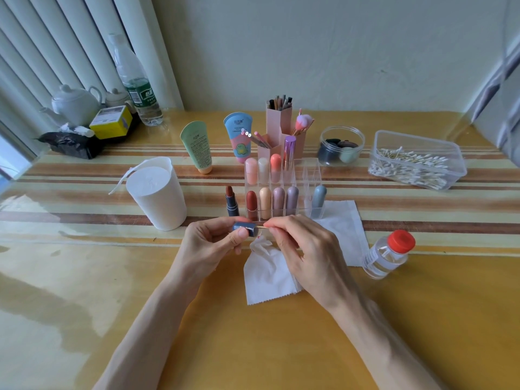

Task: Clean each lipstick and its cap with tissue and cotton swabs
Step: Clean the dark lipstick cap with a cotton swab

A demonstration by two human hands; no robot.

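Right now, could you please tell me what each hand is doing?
Left hand: closed, holding the lipstick cap.
Right hand: closed, holding a cotton swab.

wall (309,46): plain pale green | blinds (56,38): white vertical slats, far left | table (84,277): glossy yellow top, brown stripes, window glare | light: soft daylight

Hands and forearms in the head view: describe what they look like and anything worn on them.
Both the left hand and right hand are bare, with no gloves, rings, watch or bracelet visible. The forearms are uncovered to the frame's bottom edge; no sleeves show. Fingernails look short and unpainted.
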